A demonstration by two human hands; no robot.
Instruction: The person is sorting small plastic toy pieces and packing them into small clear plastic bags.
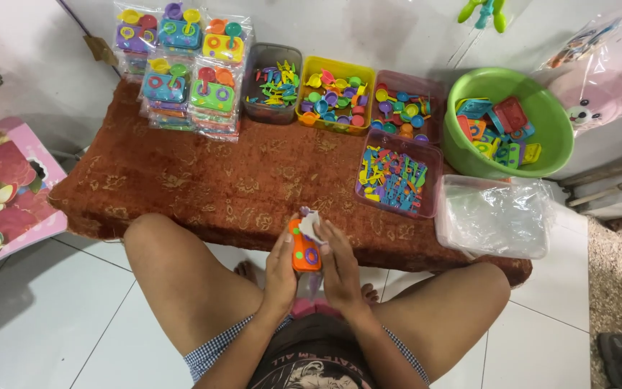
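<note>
We hold a small orange toy stove [304, 250] between our knees, just in front of the low brown desk [203, 184], with the fingers of our left hand [280, 270] wrapped round its side. Our right hand [340, 265] pinches a bit of clear plastic bag [310, 223] at the toy's top. On the desk sit tubs of bright toy bits, like the yellow tub [335, 96], and a green bowl [507, 124] is just beside them.

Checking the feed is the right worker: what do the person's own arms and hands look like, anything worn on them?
Both arms are bare from the elbow down: no sleeves, gloves or wrist straps show. The left hand and right hand carry no rings or markings that I can make out. No watch is visible.
</note>
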